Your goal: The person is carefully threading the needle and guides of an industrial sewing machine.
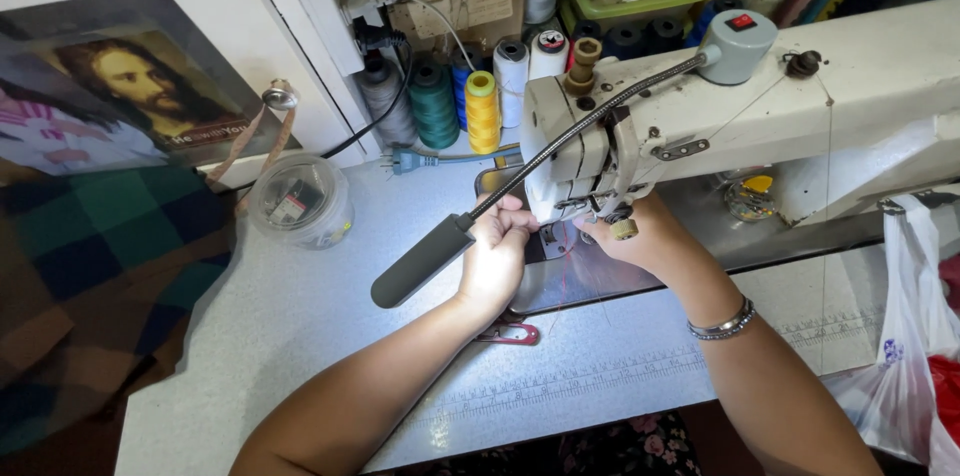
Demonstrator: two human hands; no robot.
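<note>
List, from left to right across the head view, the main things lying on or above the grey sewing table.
Checked dark cloth → clear round plastic container → grey gooseneck lamp head → left hand → right hand → silver beaded bracelet → white plastic bag.

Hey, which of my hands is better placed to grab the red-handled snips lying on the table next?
Left, probably. Your left hand sits under the grey gooseneck lamp, directly above the red-handled metal snips by its wrist. Your right hand is further away, at the cream sewing machine's needle area.
</note>
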